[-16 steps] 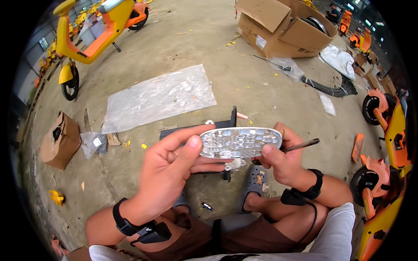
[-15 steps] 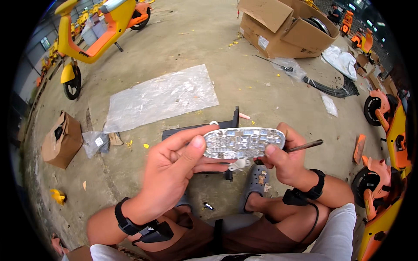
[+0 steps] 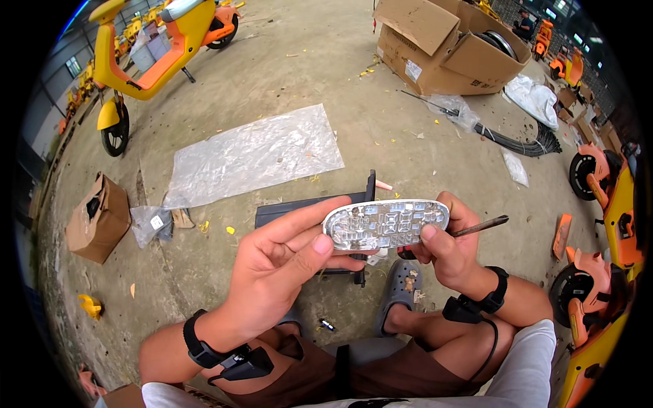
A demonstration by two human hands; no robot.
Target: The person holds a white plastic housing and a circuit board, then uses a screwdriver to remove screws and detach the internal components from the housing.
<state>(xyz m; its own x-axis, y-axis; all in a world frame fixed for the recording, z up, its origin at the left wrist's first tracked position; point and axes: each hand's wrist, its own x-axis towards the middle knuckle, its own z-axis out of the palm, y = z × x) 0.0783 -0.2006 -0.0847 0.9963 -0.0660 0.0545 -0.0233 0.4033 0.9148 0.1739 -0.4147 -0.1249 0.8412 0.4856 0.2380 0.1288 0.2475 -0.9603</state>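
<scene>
An oval scooter display panel [image 3: 386,225], whitish-silver with digit-shaped segments, is held level between my two hands. My left hand [image 3: 275,255] grips its left end, thumb in front and fingers behind. At the right end my right hand [image 3: 449,241] pinches it with the thumb on its face. A dark screwdriver shaft [image 3: 481,226] sticks out to the right from the same hand; its handle is mostly hidden by the fingers. Behind and below the panel, a dark grey plastic part [image 3: 292,212] lies partly covered by my left hand.
A clear plastic sheet [image 3: 258,153] is spread on the concrete floor ahead. Cardboard boxes stand at left [image 3: 98,217] and far right [image 3: 452,51]. Black cables [image 3: 520,141] lie near the right box. Yellow-orange scooters [image 3: 146,75] stand on both sides. A small dark piece [image 3: 327,324] lies between my feet.
The display panel has shifted slightly right and tipped a little, with both hands still on it. The white connector below it is now more hidden by my left fingers.
</scene>
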